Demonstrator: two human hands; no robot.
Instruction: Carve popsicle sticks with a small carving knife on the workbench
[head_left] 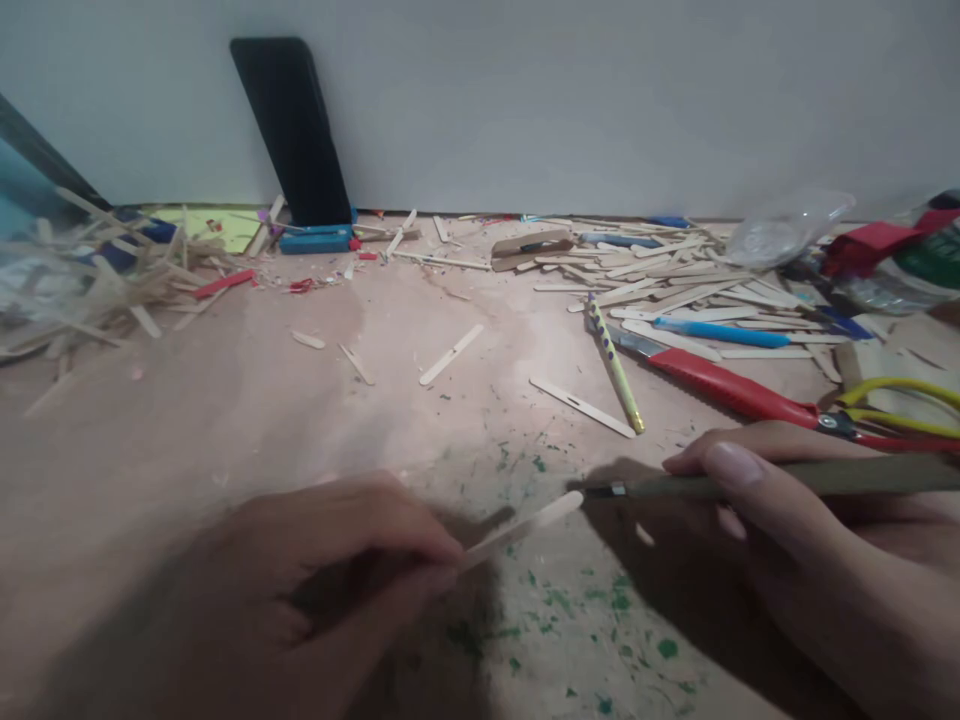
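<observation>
My left hand (330,560) pinches the near end of a flat wooden craft stick (532,525) between thumb and fingertips, its rounded far end pointing up and right. From the right, my right hand (817,570) grips a slim tool (652,487) with a grey-brown handle and a narrow dark metal tip. That tip is right at the stick's far end; whether they touch I cannot tell. Beyond the hands lie a craft stick with a small slot (600,416), another marked stick (451,355) and a yellow patterned pencil (616,375).
A dark phone (292,130) leans on the wall, its foot in a blue holder (315,239). Piles of craft sticks lie left (142,320) and right (675,270). A red-handled tool (727,385), yellow handles (900,388) and a blue pen (720,333) lie at right. Green flecks dot the tabletop (390,420).
</observation>
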